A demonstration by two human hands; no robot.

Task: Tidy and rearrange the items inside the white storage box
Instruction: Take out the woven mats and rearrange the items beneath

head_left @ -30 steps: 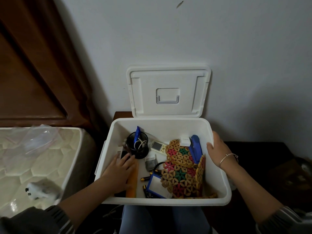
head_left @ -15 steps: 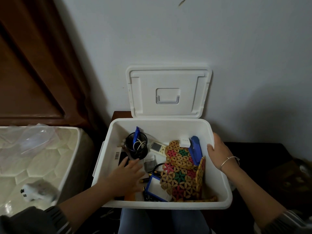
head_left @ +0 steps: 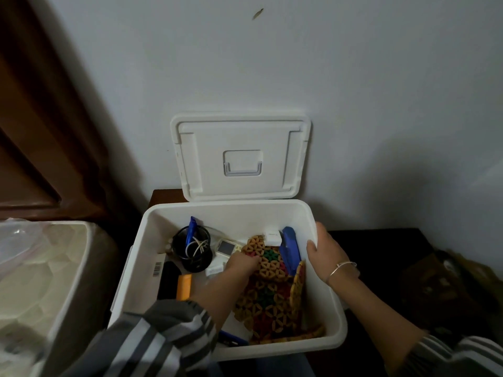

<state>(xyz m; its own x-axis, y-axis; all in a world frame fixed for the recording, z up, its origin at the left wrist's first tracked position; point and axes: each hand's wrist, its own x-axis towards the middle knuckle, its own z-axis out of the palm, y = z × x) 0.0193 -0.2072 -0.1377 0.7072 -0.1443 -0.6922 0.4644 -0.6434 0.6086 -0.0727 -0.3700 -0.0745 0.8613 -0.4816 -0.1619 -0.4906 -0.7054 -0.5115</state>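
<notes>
Left hand crosses from the box's left side to the mat

The left hand [head_left: 241, 263] moves off the orange item [head_left: 184, 287] and the black item [head_left: 170, 278] by the left wall of the white storage box [head_left: 130, 268], leaving both uncovered. It now sits at the left edge of the woven mat [head_left: 269, 273], fingers curled down; a grip is unclear. Its striped sleeve [head_left: 163, 336] and forearm now cover most of the blue-framed item [head_left: 231, 339].

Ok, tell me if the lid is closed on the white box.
No, the lid stands upright against the wall behind the open white box.
</notes>
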